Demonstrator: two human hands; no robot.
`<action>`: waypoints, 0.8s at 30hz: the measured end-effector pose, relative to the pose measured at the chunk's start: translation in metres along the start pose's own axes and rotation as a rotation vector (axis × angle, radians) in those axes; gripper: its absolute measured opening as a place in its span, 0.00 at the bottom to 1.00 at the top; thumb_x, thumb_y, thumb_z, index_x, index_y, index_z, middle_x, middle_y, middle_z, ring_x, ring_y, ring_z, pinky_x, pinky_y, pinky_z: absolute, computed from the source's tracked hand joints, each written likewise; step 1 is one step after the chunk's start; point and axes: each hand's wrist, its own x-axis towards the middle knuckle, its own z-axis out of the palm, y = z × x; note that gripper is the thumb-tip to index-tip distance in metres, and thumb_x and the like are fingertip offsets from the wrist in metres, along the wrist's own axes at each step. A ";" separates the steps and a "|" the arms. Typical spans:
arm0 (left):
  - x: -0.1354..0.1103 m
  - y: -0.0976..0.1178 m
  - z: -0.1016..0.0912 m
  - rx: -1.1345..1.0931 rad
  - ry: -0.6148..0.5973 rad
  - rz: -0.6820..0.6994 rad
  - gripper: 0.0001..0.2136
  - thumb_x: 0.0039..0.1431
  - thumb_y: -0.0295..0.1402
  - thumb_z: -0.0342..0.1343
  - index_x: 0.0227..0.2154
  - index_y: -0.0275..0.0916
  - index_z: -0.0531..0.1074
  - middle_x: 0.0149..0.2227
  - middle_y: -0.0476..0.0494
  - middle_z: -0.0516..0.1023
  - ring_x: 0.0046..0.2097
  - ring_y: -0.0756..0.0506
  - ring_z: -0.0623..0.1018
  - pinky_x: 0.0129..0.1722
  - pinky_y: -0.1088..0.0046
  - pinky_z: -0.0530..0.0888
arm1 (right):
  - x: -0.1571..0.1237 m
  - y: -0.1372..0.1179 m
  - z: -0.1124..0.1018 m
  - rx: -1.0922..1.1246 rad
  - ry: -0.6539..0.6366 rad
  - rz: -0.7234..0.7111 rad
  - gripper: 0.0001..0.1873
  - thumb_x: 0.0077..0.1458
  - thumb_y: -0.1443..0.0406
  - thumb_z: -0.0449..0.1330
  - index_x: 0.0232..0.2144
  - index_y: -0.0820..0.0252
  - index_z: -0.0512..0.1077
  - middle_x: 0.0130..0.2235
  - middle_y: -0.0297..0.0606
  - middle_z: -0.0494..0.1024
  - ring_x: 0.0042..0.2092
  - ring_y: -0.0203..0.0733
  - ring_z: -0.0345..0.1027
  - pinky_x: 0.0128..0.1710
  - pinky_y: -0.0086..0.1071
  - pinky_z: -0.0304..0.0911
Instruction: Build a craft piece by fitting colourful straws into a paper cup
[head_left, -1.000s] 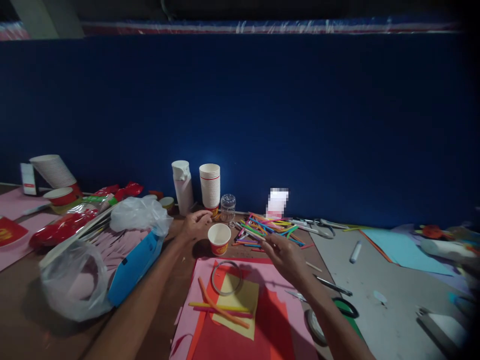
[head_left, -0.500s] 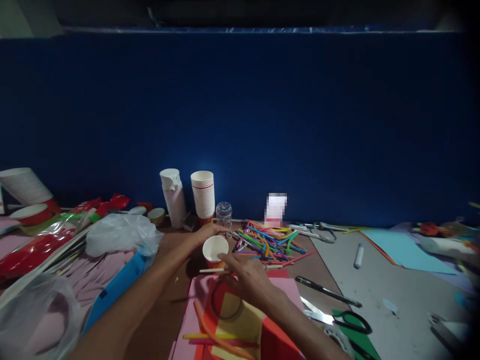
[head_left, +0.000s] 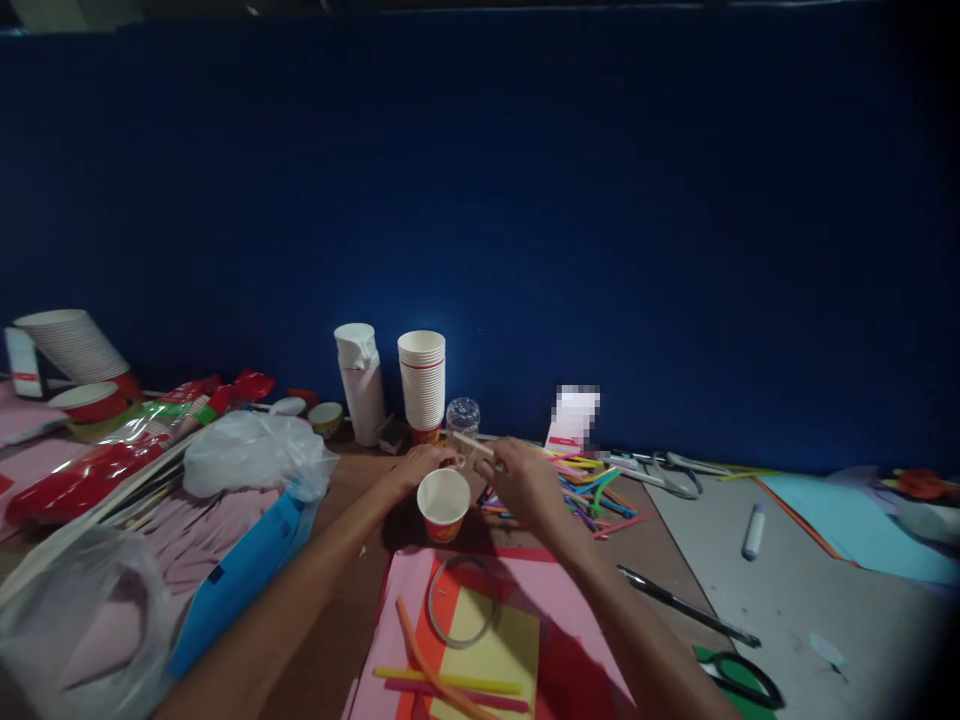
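Beige and slim, a stick (head_left: 472, 443) is pinched in the right hand (head_left: 521, 480), its tip before a clear plastic jar (head_left: 463, 412). The left hand (head_left: 427, 463) is near the jar's base; its grip I cannot tell. Just in front of both hands, a paper cup (head_left: 444, 497) stands upright on the brown bench (head_left: 352, 590).

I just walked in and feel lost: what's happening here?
A person's right hand holds a thin, pale stick, one end seemingly close to a small, clear plastic jar. The left hand is near that jar; whether it holds anything is unclear. A white-and-red paper cup stands upright beside the left hand, beyond pink and red paper sheets.
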 end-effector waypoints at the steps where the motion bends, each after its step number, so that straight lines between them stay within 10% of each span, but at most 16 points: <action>1: -0.007 -0.001 -0.004 0.015 0.037 -0.008 0.07 0.47 0.33 0.55 0.25 0.35 0.73 0.26 0.46 0.75 0.30 0.47 0.72 0.31 0.73 0.66 | 0.013 0.004 -0.001 -0.035 0.001 0.022 0.12 0.54 0.58 0.54 0.36 0.57 0.71 0.36 0.41 0.73 0.38 0.42 0.66 0.35 0.29 0.57; 7: -0.043 0.004 -0.020 0.068 0.231 -0.016 0.07 0.49 0.31 0.51 0.28 0.36 0.72 0.31 0.46 0.75 0.33 0.47 0.72 0.34 0.73 0.69 | 0.070 0.007 0.020 -0.076 -0.055 0.135 0.30 0.46 0.50 0.58 0.49 0.59 0.62 0.45 0.44 0.68 0.48 0.47 0.59 0.41 0.34 0.57; 13: -0.058 0.013 -0.029 0.070 0.331 0.024 0.08 0.51 0.27 0.48 0.30 0.36 0.73 0.35 0.44 0.75 0.39 0.47 0.73 0.41 0.70 0.69 | 0.088 -0.005 0.037 -0.030 -0.072 0.202 0.27 0.46 0.52 0.57 0.46 0.59 0.64 0.44 0.45 0.70 0.47 0.49 0.61 0.41 0.36 0.57; 24: -0.060 0.077 -0.050 0.032 0.489 0.085 0.09 0.53 0.32 0.50 0.32 0.36 0.74 0.33 0.45 0.78 0.36 0.47 0.75 0.38 0.73 0.71 | 0.088 0.047 -0.026 0.383 -0.019 0.511 0.31 0.50 0.45 0.49 0.46 0.62 0.66 0.38 0.46 0.75 0.38 0.48 0.70 0.33 0.33 0.59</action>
